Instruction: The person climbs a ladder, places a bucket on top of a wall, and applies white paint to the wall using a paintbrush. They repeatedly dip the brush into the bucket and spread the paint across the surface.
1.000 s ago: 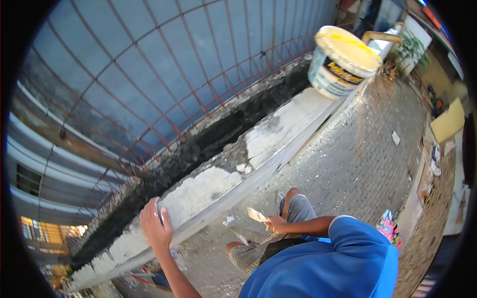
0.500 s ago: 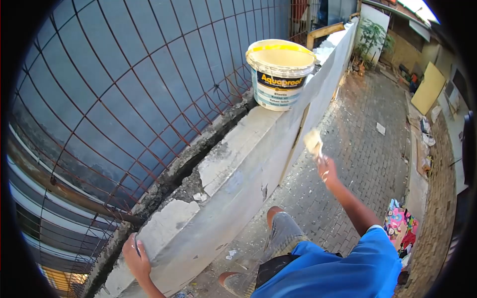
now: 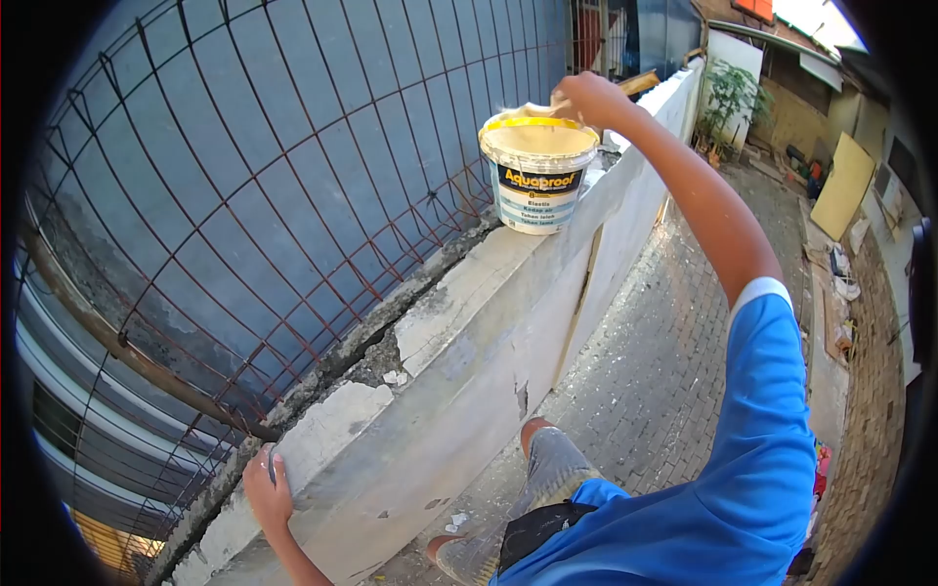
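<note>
A white plastic bucket (image 3: 540,200) labelled Aquaproof stands on top of the low wall (image 3: 469,303), its yellow handle lying along the rim and cream coating inside. Over its far rim is my right hand (image 3: 591,101), closed around a paintbrush (image 3: 532,111). The cream-covered bristles are level with the bucket mouth; the brush's handle is mostly hidden by my fingers. Farther down the wall, at lower left, my left hand (image 3: 268,491) rests on the wall top with fingers curled. A thin dark item shows between thumb and fingers, too small to name.
Rusty wire mesh (image 3: 244,195) rises along the wall's left side before a blue-grey wall. A gap with broken concrete (image 3: 376,359) runs beside the wall top. On the right lies a paved lane (image 3: 674,322), with a plant (image 3: 731,103) and a leaning yellow board (image 3: 843,186) beyond.
My right hand has moved up and left with the paintbrush, from above the lane to the bucket's mouth. My left hand stays on the wall top. The view has shifted slightly.
</note>
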Action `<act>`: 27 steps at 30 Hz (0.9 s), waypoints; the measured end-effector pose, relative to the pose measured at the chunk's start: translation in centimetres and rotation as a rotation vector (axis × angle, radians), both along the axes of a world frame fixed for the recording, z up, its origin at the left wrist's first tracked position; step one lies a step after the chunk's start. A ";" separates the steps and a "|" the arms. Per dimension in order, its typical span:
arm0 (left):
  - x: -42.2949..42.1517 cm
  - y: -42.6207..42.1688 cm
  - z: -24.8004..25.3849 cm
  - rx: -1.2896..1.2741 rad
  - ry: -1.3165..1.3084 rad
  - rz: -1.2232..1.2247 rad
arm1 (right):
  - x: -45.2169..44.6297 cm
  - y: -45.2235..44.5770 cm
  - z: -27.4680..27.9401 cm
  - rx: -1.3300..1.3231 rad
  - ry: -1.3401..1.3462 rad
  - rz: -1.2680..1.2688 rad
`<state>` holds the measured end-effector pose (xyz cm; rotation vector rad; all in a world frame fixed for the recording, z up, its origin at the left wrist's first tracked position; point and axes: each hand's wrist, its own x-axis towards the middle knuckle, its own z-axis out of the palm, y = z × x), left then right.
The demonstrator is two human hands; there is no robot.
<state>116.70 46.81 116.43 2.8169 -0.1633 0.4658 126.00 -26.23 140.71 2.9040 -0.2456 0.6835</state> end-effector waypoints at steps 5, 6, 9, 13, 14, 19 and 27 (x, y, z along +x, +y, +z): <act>-0.3 -0.5 0.4 -0.025 0.000 -0.012 | 4.8 4.3 0.4 -0.210 0.263 -0.081; -0.2 -0.4 0.6 -0.025 0.003 -0.011 | 5.0 5.0 0.0 -0.203 0.272 -0.092; -0.1 -0.1 0.2 -0.032 -0.005 0.000 | 4.1 6.7 -2.9 -0.195 0.195 -0.118; -0.1 -0.3 0.6 -0.053 0.012 -0.011 | 3.4 6.6 -4.8 -0.157 0.042 -0.186; -0.1 -0.4 0.8 -0.060 0.019 -0.010 | 3.4 6.4 -4.7 -0.114 0.030 -0.172; 0.1 -0.3 0.4 -0.048 -0.007 -0.021 | 5.5 2.0 -1.7 0.032 0.114 -0.080; 0.0 -0.6 0.6 -0.048 -0.019 -0.009 | 8.7 -2.2 -2.3 -0.068 0.368 -0.121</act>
